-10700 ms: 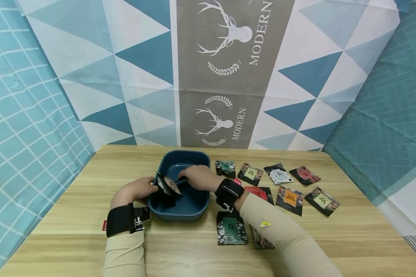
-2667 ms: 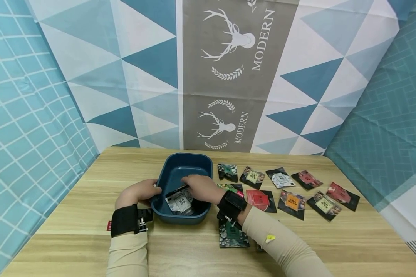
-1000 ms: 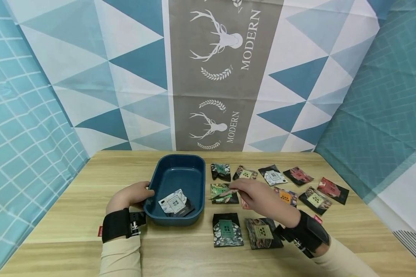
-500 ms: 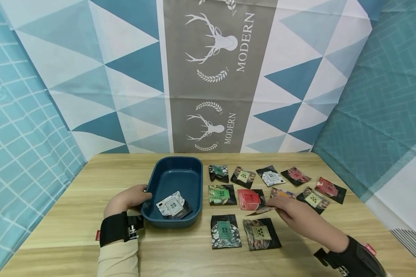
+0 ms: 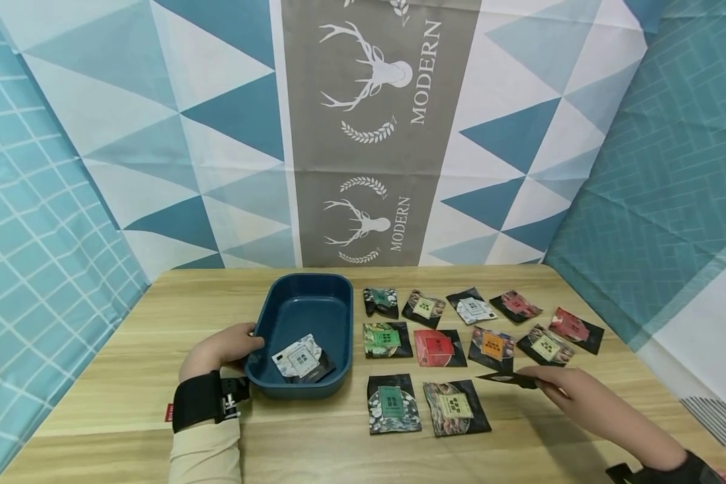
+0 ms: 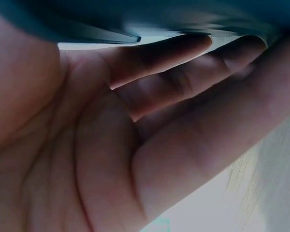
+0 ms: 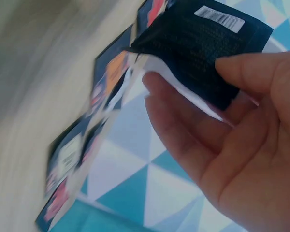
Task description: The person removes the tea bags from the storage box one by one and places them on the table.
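Observation:
At the left rim of a dark blue plastic bin (image 5: 343, 336), my left hand (image 5: 228, 344) grips it, the thumb over the rim. In the left wrist view the fingers (image 6: 183, 77) lie along the bin's outer side (image 6: 174, 19). Inside the bin lie a white-patterned packet (image 5: 299, 356) and a dark one (image 5: 322, 371) partly under it. My right hand (image 5: 587, 400) pinches a black packet (image 5: 508, 380) by its edge above the table, right of the lower row. The right wrist view shows that packet's black back (image 7: 203, 48) with a barcode, thumb on it.
Several packets lie face up in rows on the wooden table (image 5: 314, 444): green (image 5: 387, 339), red (image 5: 439, 347), orange (image 5: 491, 346) and white (image 5: 474, 308) labels among them. Two nearer ones, a green-labelled packet (image 5: 393, 403) and a yellow-labelled packet (image 5: 456, 407), lie in front. A patterned cloth (image 5: 363, 134) hangs behind.
My right hand has carried the packet out of the bin and rightward past the red and orange packets. My left hand keeps its hold on the bin.

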### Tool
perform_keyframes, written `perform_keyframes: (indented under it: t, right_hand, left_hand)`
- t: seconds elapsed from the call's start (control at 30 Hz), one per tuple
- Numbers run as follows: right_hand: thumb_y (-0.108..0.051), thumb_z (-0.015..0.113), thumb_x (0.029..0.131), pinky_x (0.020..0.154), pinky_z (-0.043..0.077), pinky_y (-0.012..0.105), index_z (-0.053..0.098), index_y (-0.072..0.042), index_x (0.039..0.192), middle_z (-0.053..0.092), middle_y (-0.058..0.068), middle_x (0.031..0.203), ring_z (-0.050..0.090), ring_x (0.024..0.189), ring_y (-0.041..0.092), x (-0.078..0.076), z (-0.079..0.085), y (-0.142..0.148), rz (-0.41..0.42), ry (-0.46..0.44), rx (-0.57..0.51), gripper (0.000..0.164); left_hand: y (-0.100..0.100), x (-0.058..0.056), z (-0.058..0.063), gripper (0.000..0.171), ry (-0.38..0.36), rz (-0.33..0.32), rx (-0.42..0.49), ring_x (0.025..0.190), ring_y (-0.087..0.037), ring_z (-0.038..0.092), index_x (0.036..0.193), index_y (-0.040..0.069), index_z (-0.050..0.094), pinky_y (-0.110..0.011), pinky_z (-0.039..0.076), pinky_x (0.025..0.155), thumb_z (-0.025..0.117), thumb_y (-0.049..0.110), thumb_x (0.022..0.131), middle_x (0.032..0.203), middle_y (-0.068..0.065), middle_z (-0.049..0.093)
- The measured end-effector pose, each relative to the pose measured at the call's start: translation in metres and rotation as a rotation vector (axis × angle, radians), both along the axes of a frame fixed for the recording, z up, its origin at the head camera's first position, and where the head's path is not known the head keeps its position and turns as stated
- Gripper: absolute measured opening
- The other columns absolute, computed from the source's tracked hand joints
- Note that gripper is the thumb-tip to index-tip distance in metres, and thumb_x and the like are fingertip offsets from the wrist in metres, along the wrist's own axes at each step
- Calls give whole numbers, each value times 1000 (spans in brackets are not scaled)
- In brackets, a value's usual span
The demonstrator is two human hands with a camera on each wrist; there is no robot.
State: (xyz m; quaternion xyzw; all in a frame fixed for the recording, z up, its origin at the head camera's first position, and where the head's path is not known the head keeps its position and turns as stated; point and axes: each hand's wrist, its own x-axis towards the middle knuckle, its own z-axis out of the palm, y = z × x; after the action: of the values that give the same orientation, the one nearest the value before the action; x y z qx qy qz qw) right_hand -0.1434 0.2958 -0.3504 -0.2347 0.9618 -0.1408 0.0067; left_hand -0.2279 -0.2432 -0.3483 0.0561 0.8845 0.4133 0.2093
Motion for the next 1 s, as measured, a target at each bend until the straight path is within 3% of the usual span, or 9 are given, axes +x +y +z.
perform_keyframes:
  t: [0.17, 0.3, 0.5, 0.73, 0.83, 0.9, 1.0]
  right_hand:
    - [2, 58, 87, 63, 50, 22, 63, -7, 118, 69, 9, 106, 62, 89, 4, 9, -11, 20, 51, 93, 13, 33]
    - [3, 60, 85, 69, 53, 24, 64, -11, 117, 69, 5, 108, 63, 96, 7, 12, -17, 28, 40, 162, 71, 36]
    - [1, 62, 84, 73, 54, 24, 63, -7, 118, 67, 9, 111, 62, 102, 6, 17, -29, 34, 63, 149, 114, 35]
    - [-8, 65, 84, 76, 52, 19, 62, -9, 120, 65, 11, 114, 55, 109, -2, 17, -44, 39, 183, 142, 42, 36]
    - [-7, 69, 79, 74, 53, 21, 64, -9, 117, 64, 14, 112, 58, 106, 3, 17, -46, 39, 217, 147, 41, 38]
    - [-6, 72, 75, 73, 54, 25, 65, -9, 114, 65, 14, 110, 61, 103, 10, 17, -47, 38, 209, 167, 79, 40]
    - [-5, 74, 71, 73, 55, 32, 65, -8, 113, 64, 15, 112, 62, 99, 24, 17, -45, 36, 174, 130, 126, 43]
  left_hand:
    - [2, -1, 1, 45, 3, -5, -7, 74, -17, 63, 131, -15, 34, -32, 55, 65, 39, 9, 94, 102, -22, 58]
    - [1, -1, 3, 49, 10, -13, -39, 76, -18, 63, 134, -15, 30, -31, 54, 67, 40, 11, 94, 110, -25, 56]
    - [0, -1, 2, 49, 7, -17, -50, 75, -17, 63, 134, -16, 31, -30, 54, 66, 40, 11, 93, 109, -25, 56]
    - [0, -1, 2, 49, 11, -19, -60, 77, -17, 62, 133, -16, 32, -29, 53, 67, 40, 10, 93, 111, -26, 55]
    - [0, -1, 1, 49, -5, -24, -39, 78, -18, 64, 134, -16, 30, -31, 54, 67, 39, 10, 93, 112, -27, 55]
    - [0, -2, 2, 49, -13, -21, -26, 78, -19, 64, 134, -16, 30, -32, 55, 68, 39, 10, 94, 112, -27, 55]
    - [0, -2, 2, 49, -20, -26, -17, 79, -20, 65, 134, -16, 30, -33, 56, 68, 38, 10, 94, 111, -28, 55]
